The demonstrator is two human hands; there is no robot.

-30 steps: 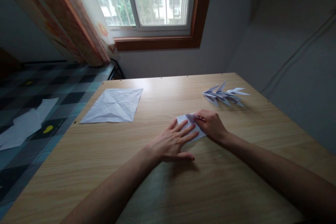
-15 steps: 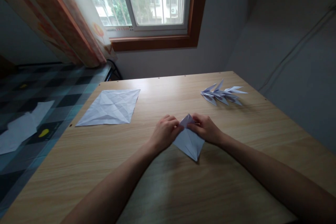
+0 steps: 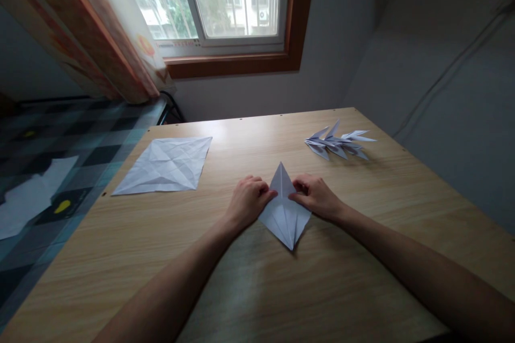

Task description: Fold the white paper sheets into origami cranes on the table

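A folded white sheet of paper [image 3: 285,217], shaped like a long diamond with creases down its middle, lies on the wooden table in front of me. My left hand [image 3: 250,198] pinches its left edge, thumb on top and fingers curled. On the opposite edge, my right hand [image 3: 316,194] grips the paper in the same way. The upper point of the diamond stretches away from me between the hands; the lower point faces me. Fingertips under the paper are hidden.
A creased, flat square of paper [image 3: 164,165] rests at the table's left. Several folded paper pieces [image 3: 337,143] lie in an overlapping row at the back right. Left of the wooden table [image 3: 241,289], torn paper [image 3: 34,195] sits on a checked cloth [image 3: 24,139]. A window is behind.
The paper's upper part has opened out into a longer point reaching away from me. My hands now hold its two side edges, slightly farther apart. The view has shifted a little.
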